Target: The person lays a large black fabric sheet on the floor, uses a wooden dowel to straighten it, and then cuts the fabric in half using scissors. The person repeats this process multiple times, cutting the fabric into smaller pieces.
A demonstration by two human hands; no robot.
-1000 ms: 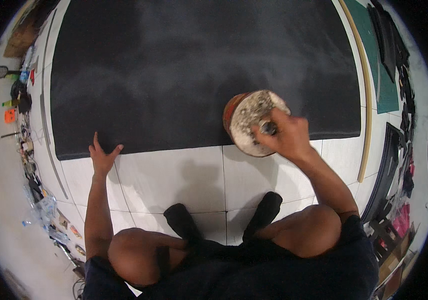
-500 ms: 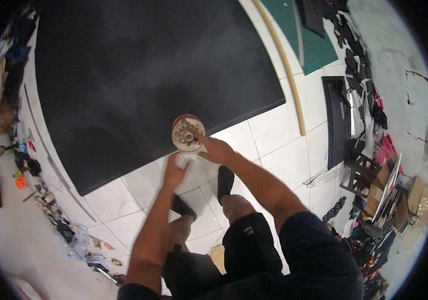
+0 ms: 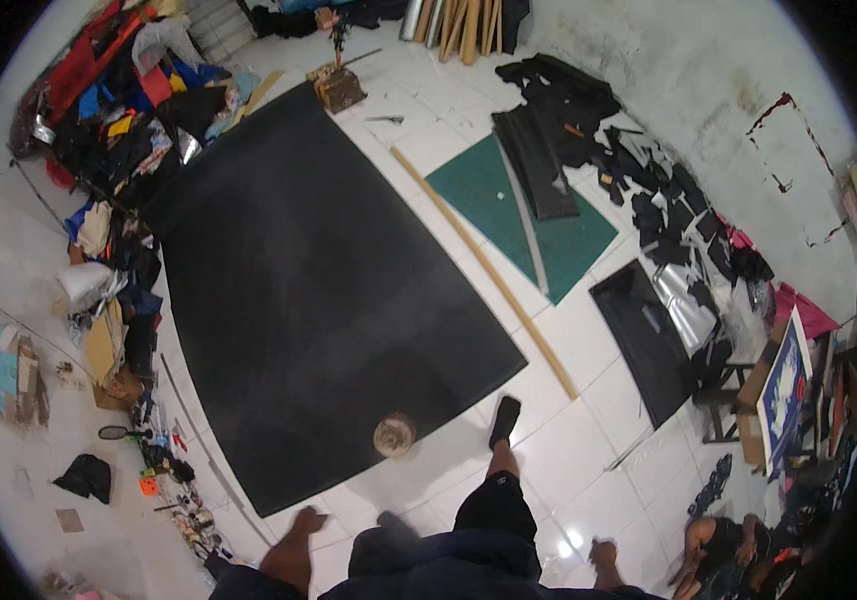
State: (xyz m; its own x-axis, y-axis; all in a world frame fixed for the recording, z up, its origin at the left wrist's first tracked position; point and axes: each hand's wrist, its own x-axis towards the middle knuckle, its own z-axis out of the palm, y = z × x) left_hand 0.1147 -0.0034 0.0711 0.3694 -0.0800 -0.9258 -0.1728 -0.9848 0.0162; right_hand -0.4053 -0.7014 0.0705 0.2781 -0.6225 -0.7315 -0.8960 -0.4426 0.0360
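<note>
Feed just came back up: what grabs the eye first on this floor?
A big black sheet covers the middle of the white tiled floor. A small round can stands on its near edge, apart from both hands. To its right lie a long wooden strip and a green cutting mat.

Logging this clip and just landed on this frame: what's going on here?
A person stands on a white tiled floor at the near edge of a big black sheet spread flat. A round tin sits on the sheet's near edge, and neither hand touches it. The left hand hangs low by the body and looks empty; the right hand is also down at the side, too blurred to read. A green mat and a long wooden strip lie beyond the sheet.
</note>
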